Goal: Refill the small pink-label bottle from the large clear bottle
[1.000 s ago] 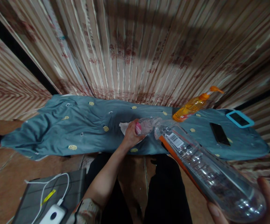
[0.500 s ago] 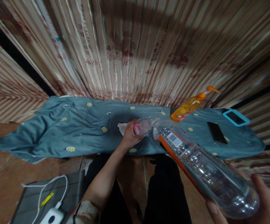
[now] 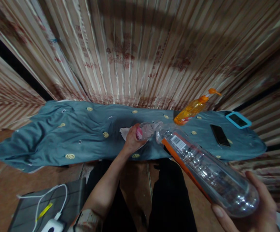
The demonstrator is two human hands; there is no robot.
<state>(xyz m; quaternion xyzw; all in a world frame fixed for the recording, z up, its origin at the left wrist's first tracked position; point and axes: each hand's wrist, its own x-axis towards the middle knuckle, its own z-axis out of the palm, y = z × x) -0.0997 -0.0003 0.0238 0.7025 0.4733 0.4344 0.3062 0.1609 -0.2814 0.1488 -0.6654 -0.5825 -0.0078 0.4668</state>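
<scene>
My left hand (image 3: 131,141) is wrapped round a small clear plastic bottle (image 3: 146,130) with a pink label, over the cloth-covered table. Under that hand lies a piece of white paper or tissue (image 3: 125,131). My right hand (image 3: 263,206) grips the base of a large clear plastic bottle (image 3: 210,170) with an orange label and a barcode. This large bottle is tilted, its neck down to the left, and its mouth meets the mouth of the small one. Whether any liquid runs between them I cannot tell.
An orange pump bottle (image 3: 189,111) stands at the back right of the teal cloth (image 3: 94,141). Farther right lie a black phone (image 3: 219,135) and a blue-framed device (image 3: 238,120). A grey stool or box (image 3: 74,193) at lower left bears a white device (image 3: 53,225) with a cable.
Both hands keep their grip, and the two bottle mouths stay together. The base of the large bottle has shifted slightly up and left. The whole view has moved a little.
</scene>
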